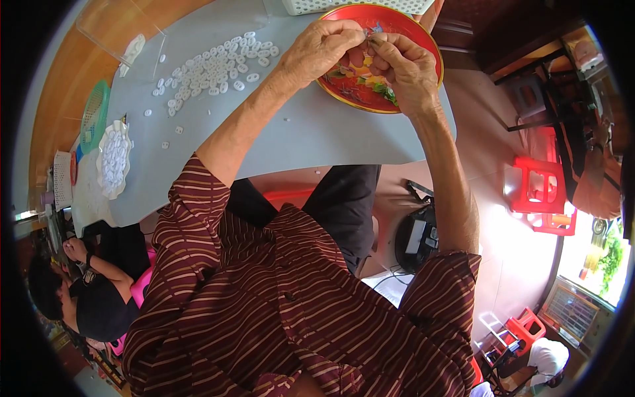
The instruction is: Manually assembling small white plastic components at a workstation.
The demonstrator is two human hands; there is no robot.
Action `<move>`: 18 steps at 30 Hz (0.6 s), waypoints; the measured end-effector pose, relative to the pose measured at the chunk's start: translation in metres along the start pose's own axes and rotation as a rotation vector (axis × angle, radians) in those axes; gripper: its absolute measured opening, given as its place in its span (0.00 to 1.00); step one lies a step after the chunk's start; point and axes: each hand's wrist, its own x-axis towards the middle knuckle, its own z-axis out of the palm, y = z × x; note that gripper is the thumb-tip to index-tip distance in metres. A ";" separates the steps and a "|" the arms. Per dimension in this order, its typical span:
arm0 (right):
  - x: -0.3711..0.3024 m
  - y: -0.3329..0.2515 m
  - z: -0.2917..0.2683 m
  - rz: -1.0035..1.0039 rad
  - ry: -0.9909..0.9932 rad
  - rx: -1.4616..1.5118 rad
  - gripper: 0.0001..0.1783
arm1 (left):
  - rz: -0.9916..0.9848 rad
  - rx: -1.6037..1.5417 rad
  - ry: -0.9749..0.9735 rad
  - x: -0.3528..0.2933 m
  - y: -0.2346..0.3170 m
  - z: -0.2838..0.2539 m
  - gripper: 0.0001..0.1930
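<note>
My left hand [324, 49] and my right hand [409, 71] meet over a round red plate [350, 100] with a gold rim and a floral pattern. Fingertips of both are pinched together around something small and thin, too tiny to name. On the plate lie several small dark slivers, mostly near its lower left side. Left of my left forearm, many white oval pieces [221, 69] with small holes are spread over the grey table [284, 139].
A scalloped white dish [114, 165] of white pieces, a green basket [94, 118] and a white perforated basket [63, 180] stand at left. Another white basket [357, 6] is behind the plate. Red stools [539, 185] stand right. People sit at left and right.
</note>
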 end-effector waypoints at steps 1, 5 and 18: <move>0.000 -0.001 -0.002 0.014 0.006 -0.028 0.09 | 0.000 -0.001 0.000 0.001 0.000 -0.001 0.16; 0.000 -0.006 -0.006 0.068 0.011 -0.189 0.09 | -0.011 0.176 -0.036 0.002 0.002 -0.005 0.16; 0.003 -0.008 0.004 -0.042 0.046 -0.390 0.11 | 0.135 0.498 0.149 -0.003 0.002 0.003 0.07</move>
